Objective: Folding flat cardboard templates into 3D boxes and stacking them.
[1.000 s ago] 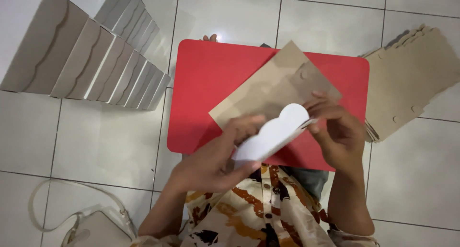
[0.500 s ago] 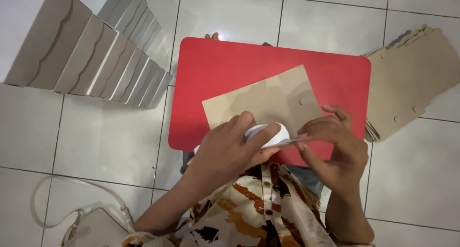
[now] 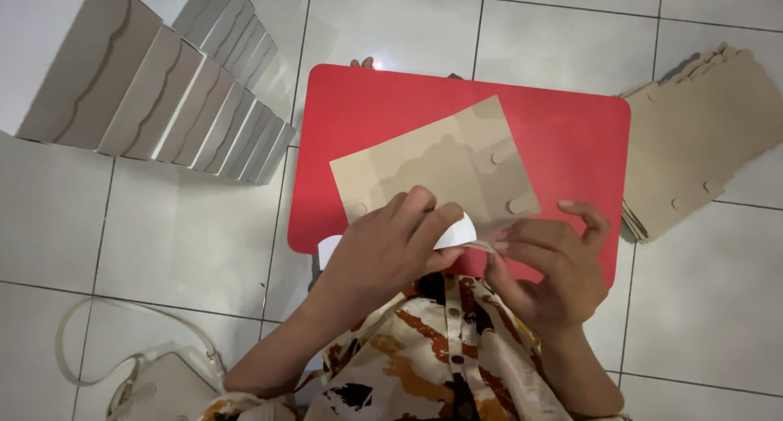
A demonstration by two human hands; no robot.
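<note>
Left hand (image 3: 391, 245) fingers curled over white strip (image 3: 457, 235), gripping it; right hand (image 3: 550, 262) pinches strip's end at fingertips. Both above brown card (image 3: 432, 164) on red table (image 3: 571, 135).

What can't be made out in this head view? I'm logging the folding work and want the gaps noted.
- White sheet: mostly covered by the left hand; its shape is unclear.
- Thin strip at the right hand: too small to tell what it is.
- Brown card: near edge hidden behind both hands.
- Pale bag: cut off by the bottom edge.
- Stack of flat cards: count unreadable.
</note>
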